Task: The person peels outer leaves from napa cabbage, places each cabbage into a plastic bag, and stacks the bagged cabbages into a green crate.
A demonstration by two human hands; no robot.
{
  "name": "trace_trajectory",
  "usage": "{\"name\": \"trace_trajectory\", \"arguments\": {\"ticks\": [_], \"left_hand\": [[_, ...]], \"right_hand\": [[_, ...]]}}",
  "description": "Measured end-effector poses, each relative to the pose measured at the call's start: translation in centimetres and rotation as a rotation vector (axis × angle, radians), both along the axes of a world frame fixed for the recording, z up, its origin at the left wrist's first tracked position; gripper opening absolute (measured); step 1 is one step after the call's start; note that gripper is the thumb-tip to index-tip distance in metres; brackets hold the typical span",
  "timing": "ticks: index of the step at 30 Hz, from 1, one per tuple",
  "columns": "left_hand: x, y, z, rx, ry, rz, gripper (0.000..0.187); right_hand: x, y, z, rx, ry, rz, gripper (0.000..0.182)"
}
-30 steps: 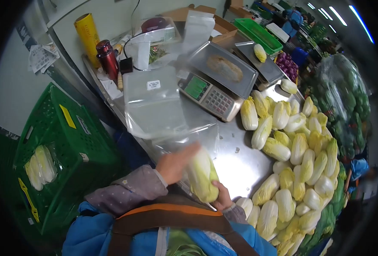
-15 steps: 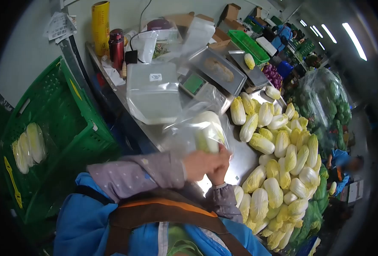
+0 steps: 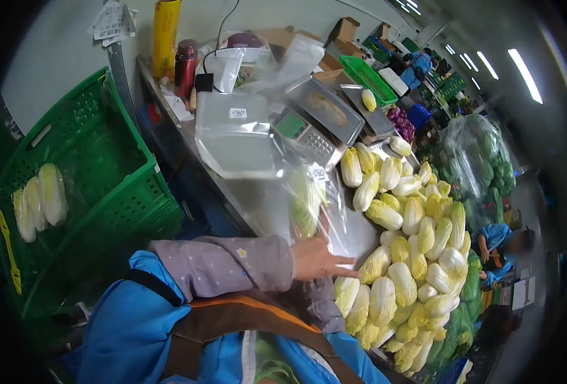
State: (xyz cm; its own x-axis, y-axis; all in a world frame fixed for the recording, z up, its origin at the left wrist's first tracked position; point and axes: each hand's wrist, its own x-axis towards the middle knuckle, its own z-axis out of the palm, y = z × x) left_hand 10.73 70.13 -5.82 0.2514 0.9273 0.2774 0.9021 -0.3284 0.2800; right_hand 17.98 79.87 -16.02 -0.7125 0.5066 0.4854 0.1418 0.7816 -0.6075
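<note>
A clear plastic bag point(image 3: 338, 214) with napa cabbage point(image 3: 306, 208) inside is held up over the metal table, a printed label near its top. Reaching across from the left, my left hand point(image 3: 315, 259) is beside the lower end of the bag, its visible fingers spread. Most of my right hand point(image 3: 324, 224) is hidden behind the left hand and wrist; what shows lies against the bagged cabbage and seems to grip it. To the right lies a large pile of loose napa cabbages point(image 3: 402, 281).
A stack of flat clear bags point(image 3: 235, 137) lies beside a scale point(image 3: 306, 134). On the left a green crate point(image 3: 123, 185) holds bagged cabbages point(image 3: 40, 201). A red flask point(image 3: 185, 69) and yellow film roll point(image 3: 166, 38) stand behind. Another person point(image 3: 498, 249) is at far right.
My left hand has moved right and down across the right hand, its fingers now spread. The bagged cabbage stands more upright, and its label now shows. The whole view has shifted slightly.
</note>
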Motion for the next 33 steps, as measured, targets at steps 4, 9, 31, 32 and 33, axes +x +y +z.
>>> {"name": "trace_trajectory", "arguments": {"ticks": [4,9,31,32,33], "left_hand": [[-1.9,-2.7,-2.2,0.628,-0.137,0.498,0.060],[-1.8,-5.0,-7.2,0.105,-0.314,0.689,0.014],[4.9,-4.0,-6.5,0.253,-0.131,0.292,0.022],[5.6,-3.9,-6.9,0.219,-0.265,0.262,0.027],[5.6,-3.7,-7.7,0.219,-0.265,0.263,0.027]], "right_hand": [[-1.9,-0.4,1.9,-0.118,0.167,-0.001,0.064],[-4.1,-1.0,4.8,-1.335,0.685,0.314,0.065],[2.7,-9.7,1.7,0.151,-0.402,-0.255,0.077],[2.2,-9.7,2.0,0.212,-0.452,-0.250,0.077],[1.7,-9.6,1.9,0.251,-0.498,-0.248,0.078]]}}
